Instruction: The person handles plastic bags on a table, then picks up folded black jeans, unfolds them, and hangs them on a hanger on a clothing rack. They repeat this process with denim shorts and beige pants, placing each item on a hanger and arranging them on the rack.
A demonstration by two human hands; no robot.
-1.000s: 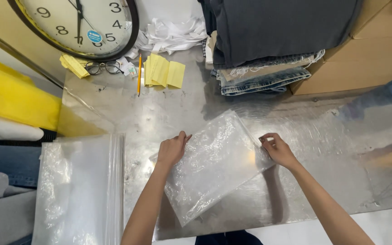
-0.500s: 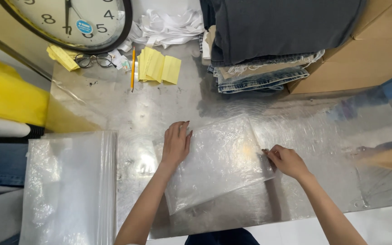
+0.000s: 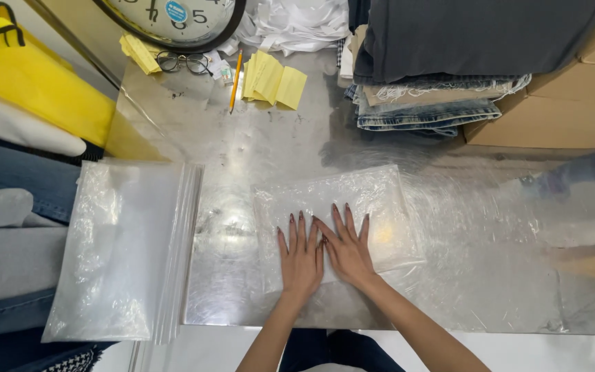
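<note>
Metal counter (image 3: pixel 256 151), scuffed and shiny, seen from above.
Clear plastic bag (image 3: pixel 380 200): lying flat at the counter's middle, near the front edge.
Left hand (image 3: pixel 301 258): palm down on the bag, fingers (image 3: pixel 293 229) straight and slightly spread.
Right hand (image 3: pixel 346 251): palm down on the bag, touching the left hand, fingers slightly spread.
Stack of clear bags (image 3: pixel 118 248): left edge of the counter, overhanging.
Folded jeans (image 3: pixel 428 110): back right, under a dark cloth.
Yellow notes (image 3: pixel 273 79), pencil (image 3: pixel 235 81), glasses (image 3: pixel 182 62), clock (image 3: pixel 173 17): back left.
Cardboard box (image 3: pixel 559 117): far right.
</note>
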